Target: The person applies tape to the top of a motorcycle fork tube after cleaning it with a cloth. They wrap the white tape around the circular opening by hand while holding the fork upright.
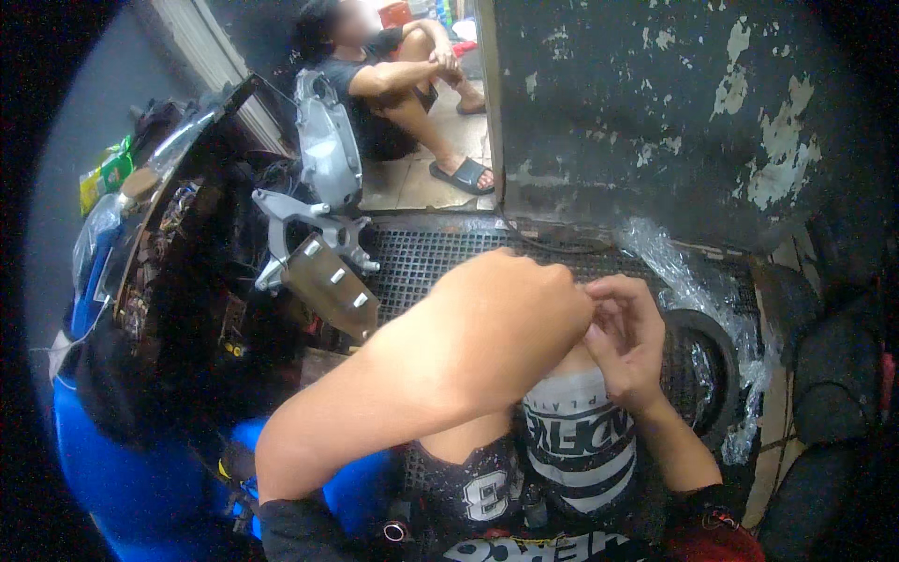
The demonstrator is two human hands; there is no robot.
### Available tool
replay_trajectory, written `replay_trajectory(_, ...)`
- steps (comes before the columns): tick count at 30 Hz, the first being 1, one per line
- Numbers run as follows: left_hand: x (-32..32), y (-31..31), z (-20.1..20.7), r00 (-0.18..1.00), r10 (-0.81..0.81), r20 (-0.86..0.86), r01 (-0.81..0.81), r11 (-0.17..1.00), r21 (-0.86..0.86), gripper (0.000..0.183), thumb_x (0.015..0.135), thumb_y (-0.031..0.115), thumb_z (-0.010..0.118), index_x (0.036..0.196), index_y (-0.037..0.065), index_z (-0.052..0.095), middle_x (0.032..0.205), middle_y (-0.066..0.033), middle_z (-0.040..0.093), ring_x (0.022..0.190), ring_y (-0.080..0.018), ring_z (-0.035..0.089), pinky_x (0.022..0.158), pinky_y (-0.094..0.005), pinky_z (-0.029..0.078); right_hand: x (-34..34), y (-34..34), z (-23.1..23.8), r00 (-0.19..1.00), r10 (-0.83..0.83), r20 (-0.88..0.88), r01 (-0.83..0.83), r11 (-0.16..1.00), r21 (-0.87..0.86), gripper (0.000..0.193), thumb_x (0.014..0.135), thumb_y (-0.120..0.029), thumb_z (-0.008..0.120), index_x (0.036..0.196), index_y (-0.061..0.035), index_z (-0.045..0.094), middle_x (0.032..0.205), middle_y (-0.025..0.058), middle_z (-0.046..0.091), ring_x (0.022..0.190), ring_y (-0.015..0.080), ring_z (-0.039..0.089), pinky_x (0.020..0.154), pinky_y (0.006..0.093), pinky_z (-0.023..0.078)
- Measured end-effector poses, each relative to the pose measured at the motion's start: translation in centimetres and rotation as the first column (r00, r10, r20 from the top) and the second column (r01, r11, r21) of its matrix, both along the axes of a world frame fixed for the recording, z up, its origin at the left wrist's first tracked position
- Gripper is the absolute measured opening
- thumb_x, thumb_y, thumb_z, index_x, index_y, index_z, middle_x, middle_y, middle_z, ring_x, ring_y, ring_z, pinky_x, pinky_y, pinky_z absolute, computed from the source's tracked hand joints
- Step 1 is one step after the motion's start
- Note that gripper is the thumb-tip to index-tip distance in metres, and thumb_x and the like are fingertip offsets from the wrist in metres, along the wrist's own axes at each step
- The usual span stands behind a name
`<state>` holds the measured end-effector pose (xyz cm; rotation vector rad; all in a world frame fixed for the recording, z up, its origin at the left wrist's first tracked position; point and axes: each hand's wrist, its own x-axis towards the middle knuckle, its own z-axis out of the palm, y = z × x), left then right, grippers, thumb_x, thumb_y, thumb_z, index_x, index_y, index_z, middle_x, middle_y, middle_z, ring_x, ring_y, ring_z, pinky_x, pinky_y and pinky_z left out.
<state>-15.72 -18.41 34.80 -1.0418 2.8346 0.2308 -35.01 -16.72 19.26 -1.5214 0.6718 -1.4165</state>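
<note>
My left hand [524, 309] reaches across the middle, back of the hand up, knuckles bent. Its fingertips are hidden behind the hand. Against it, my right hand [629, 339] curls its thumb and fingers together; whatever lies between the two hands is too small or too covered to make out. Both hands are held above my lap, over black and white printed clothing [579, 436]. Beyond my left forearm lie a brownish plate with slots [323, 281] and a silver metal bracket [318, 229].
A grey metal casing cover [328, 140] stands behind the bracket. Clear plastic wrap [674, 267] and a black ring like a tyre [716, 375] lie at right on the black grid mat [431, 258]. At left is a cluttered shelf [154, 253]. Another person [393, 80] sits in the doorway.
</note>
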Motion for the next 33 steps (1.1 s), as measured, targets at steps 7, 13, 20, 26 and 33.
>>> replay_trajectory(7, -1.2, -1.3, -3.1, 0.994, -0.084, -0.073, 0.076, 0.991, -0.11, 0.014, 0.083, 0.016, 0.069, 0.076, 0.005, 0.073, 0.078, -0.0164, 0.074, 0.076, -0.0346, 0.076, 0.073, -0.0458, 0.061, -0.7, 0.0, -0.5, 1.0, -0.016, -0.013, 0.016, 1.0, -0.018, 0.04, 0.092, 0.012, 0.057, 0.131, 0.0031, 0.051, 0.127, 0.0133, 0.054, 0.122, 0.0231, 0.06, 0.109, 0.0377, 0.048)
replay_trajectory(13, -1.5, -1.1, -3.7, 0.987, -0.158, -0.02, 0.152, 0.971, -0.186, 0.011, 0.08, 0.016, 0.072, 0.074, 0.008, 0.074, 0.075, -0.0123, 0.074, 0.074, -0.0304, 0.076, 0.069, -0.0419, 0.061, -0.8, 0.0, -0.9, 1.0, 0.018, 0.006, -0.018, 1.0, -0.025, 0.039, 0.093, 0.009, 0.059, 0.131, 0.0034, 0.051, 0.126, 0.0132, 0.055, 0.123, 0.0233, 0.058, 0.111, 0.0382, 0.046)
replay_trajectory(20, -1.4, -1.2, -2.7, 0.974, -0.223, -0.048, 0.208, 0.955, -0.213, 0.009, 0.077, 0.015, 0.073, 0.072, 0.008, 0.074, 0.074, -0.0118, 0.074, 0.073, -0.0288, 0.076, 0.066, -0.0413, 0.061, -0.9, -0.1, -0.7, 1.0, 0.02, -0.021, -0.021, 0.999, -0.043, 0.037, 0.094, 0.007, 0.06, 0.129, 0.0037, 0.052, 0.124, 0.0138, 0.056, 0.122, 0.0232, 0.059, 0.11, 0.0379, 0.046)
replay_trajectory(26, -1.2, -1.5, -2.6, 0.973, -0.224, -0.061, 0.209, 0.959, -0.189, 0.009, 0.077, 0.016, 0.073, 0.073, 0.008, 0.075, 0.074, -0.0128, 0.073, 0.072, -0.0303, 0.076, 0.065, -0.0418, 0.061, -0.5, 0.0, -0.5, 0.999, 0.016, 0.037, -0.016, 1.0, -0.009, 0.034, 0.093, 0.006, 0.061, 0.126, 0.0038, 0.054, 0.122, 0.0141, 0.058, 0.12, 0.0229, 0.06, 0.108, 0.037, 0.047)
replay_trajectory(33, -0.7, -1.7, -3.5, 0.98, -0.195, -0.034, 0.186, 0.966, -0.181, 0.011, 0.082, 0.014, 0.069, 0.083, 0.005, 0.076, 0.075, -0.013, 0.073, 0.075, -0.0306, 0.076, 0.069, -0.0423, 0.06, -0.5, -0.1, -0.4, 1.0, -0.018, 0.013, 0.018, 1.0, -0.001, 0.031, 0.092, 0.007, 0.058, 0.123, 0.0033, 0.056, 0.118, 0.0138, 0.06, 0.115, 0.0223, 0.062, 0.104, 0.0362, 0.049)
